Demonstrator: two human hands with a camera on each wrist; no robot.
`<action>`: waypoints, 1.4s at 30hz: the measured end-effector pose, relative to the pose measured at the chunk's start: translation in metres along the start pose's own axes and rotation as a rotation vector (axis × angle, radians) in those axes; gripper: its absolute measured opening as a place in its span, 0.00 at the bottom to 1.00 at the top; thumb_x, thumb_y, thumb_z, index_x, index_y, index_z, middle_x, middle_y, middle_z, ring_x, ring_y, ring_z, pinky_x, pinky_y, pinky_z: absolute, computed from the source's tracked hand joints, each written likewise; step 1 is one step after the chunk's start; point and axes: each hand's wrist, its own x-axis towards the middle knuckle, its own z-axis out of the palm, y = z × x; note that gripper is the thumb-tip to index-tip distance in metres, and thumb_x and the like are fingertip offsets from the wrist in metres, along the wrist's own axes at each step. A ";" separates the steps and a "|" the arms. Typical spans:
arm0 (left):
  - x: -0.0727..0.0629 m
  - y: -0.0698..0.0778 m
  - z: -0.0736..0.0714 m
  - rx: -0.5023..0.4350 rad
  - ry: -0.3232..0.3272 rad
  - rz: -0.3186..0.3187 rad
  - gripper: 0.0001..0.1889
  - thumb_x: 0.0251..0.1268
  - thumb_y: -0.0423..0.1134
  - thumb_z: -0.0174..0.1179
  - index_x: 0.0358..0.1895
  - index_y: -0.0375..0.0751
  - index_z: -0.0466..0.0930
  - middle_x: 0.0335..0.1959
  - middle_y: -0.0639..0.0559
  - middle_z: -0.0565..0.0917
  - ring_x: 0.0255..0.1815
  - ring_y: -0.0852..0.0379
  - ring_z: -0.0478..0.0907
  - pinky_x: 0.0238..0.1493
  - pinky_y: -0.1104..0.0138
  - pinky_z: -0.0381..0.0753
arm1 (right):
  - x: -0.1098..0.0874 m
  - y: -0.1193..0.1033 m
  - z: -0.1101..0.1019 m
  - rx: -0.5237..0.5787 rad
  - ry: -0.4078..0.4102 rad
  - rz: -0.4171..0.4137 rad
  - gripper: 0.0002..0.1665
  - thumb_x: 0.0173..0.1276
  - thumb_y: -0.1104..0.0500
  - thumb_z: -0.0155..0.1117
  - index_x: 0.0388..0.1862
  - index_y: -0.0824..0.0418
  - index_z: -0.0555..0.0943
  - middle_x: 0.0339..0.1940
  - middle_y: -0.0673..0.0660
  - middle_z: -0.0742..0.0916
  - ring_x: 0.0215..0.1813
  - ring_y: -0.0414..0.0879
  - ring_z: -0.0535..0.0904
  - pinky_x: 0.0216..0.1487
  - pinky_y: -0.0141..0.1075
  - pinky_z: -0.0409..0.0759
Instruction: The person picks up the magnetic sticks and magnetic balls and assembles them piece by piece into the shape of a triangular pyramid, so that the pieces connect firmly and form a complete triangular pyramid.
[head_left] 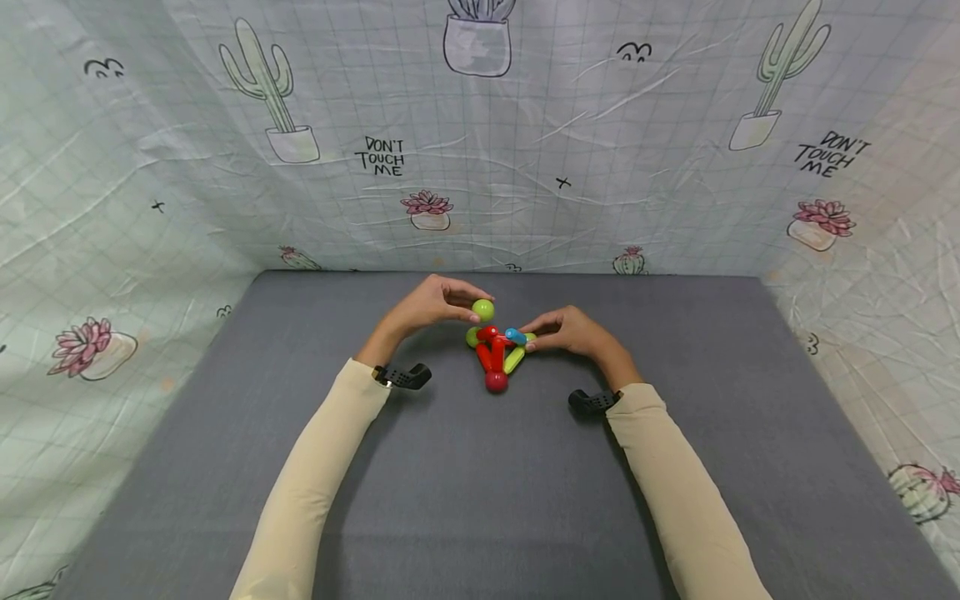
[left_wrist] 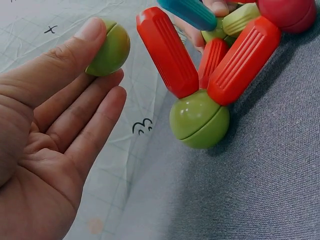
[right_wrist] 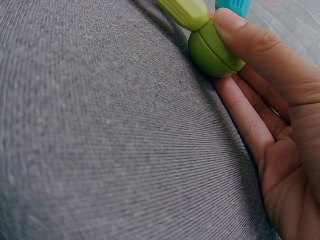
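Observation:
My left hand (head_left: 438, 302) pinches a loose green ball (left_wrist: 111, 49) between thumb and fingers, held just above a small construction of toy rods and balls. Two red rods (left_wrist: 167, 52) rise or run from a green corner ball (left_wrist: 200, 120) on the left. At the front lies a red ball (head_left: 496, 382), joined by red rods and a yellow-green rod (head_left: 513, 360). My right hand (head_left: 567, 330) grips the green ball (right_wrist: 215, 50) at the right corner, from which a blue rod (head_left: 516, 336) slants upward. The tops of the upright rods carry no ball in the left wrist view.
A dark grey cloth (head_left: 480, 492) covers the table. Behind and at both sides hangs a pale curtain (head_left: 480, 167) printed with cacti and lettering. Black wrist cameras (head_left: 408, 377) are strapped on both wrists, below beige sleeves.

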 end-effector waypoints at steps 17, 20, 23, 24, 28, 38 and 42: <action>0.001 0.009 0.010 0.000 -0.043 0.036 0.19 0.61 0.35 0.74 0.56 0.40 0.87 0.52 0.47 0.88 0.55 0.51 0.85 0.55 0.59 0.83 | 0.007 0.015 0.000 0.014 0.021 0.015 0.19 0.63 0.56 0.78 0.53 0.58 0.90 0.49 0.55 0.91 0.47 0.46 0.83 0.47 0.34 0.79; 0.002 0.011 0.011 -0.001 -0.050 0.042 0.19 0.61 0.35 0.74 0.56 0.40 0.87 0.52 0.47 0.88 0.55 0.51 0.85 0.55 0.59 0.83 | 0.007 0.015 0.000 0.013 0.012 0.014 0.19 0.64 0.59 0.77 0.54 0.61 0.89 0.50 0.57 0.90 0.48 0.47 0.83 0.47 0.33 0.79; 0.002 0.013 0.012 -0.004 -0.058 0.043 0.19 0.60 0.35 0.74 0.56 0.39 0.87 0.52 0.47 0.88 0.55 0.50 0.85 0.54 0.59 0.84 | 0.007 0.012 0.000 0.010 -0.005 0.015 0.19 0.65 0.61 0.75 0.55 0.64 0.88 0.51 0.60 0.90 0.49 0.49 0.82 0.47 0.33 0.79; 0.002 0.013 0.012 -0.006 -0.060 0.044 0.19 0.60 0.35 0.74 0.56 0.39 0.87 0.52 0.47 0.88 0.54 0.50 0.85 0.54 0.59 0.84 | 0.005 0.008 -0.001 0.009 -0.011 0.015 0.19 0.65 0.62 0.75 0.55 0.64 0.87 0.51 0.60 0.90 0.49 0.49 0.83 0.47 0.34 0.79; 0.001 0.014 0.014 -0.001 -0.068 0.049 0.19 0.61 0.34 0.73 0.56 0.39 0.87 0.52 0.47 0.89 0.54 0.50 0.85 0.54 0.59 0.84 | 0.000 -0.001 -0.002 0.012 -0.017 0.006 0.19 0.65 0.60 0.76 0.54 0.63 0.88 0.50 0.59 0.90 0.49 0.49 0.83 0.47 0.35 0.80; 0.002 0.016 0.022 -0.005 -0.084 0.055 0.18 0.60 0.33 0.74 0.54 0.39 0.88 0.50 0.47 0.89 0.53 0.50 0.86 0.55 0.59 0.83 | 0.006 0.017 0.001 0.001 0.011 0.005 0.19 0.65 0.58 0.76 0.54 0.61 0.88 0.50 0.56 0.90 0.47 0.43 0.83 0.47 0.33 0.79; 0.004 0.016 0.024 0.003 -0.094 0.055 0.18 0.59 0.33 0.74 0.53 0.40 0.89 0.49 0.48 0.89 0.53 0.50 0.86 0.55 0.59 0.83 | 0.006 0.017 0.000 0.004 0.006 0.001 0.20 0.65 0.58 0.76 0.56 0.61 0.88 0.51 0.57 0.90 0.48 0.45 0.83 0.48 0.35 0.80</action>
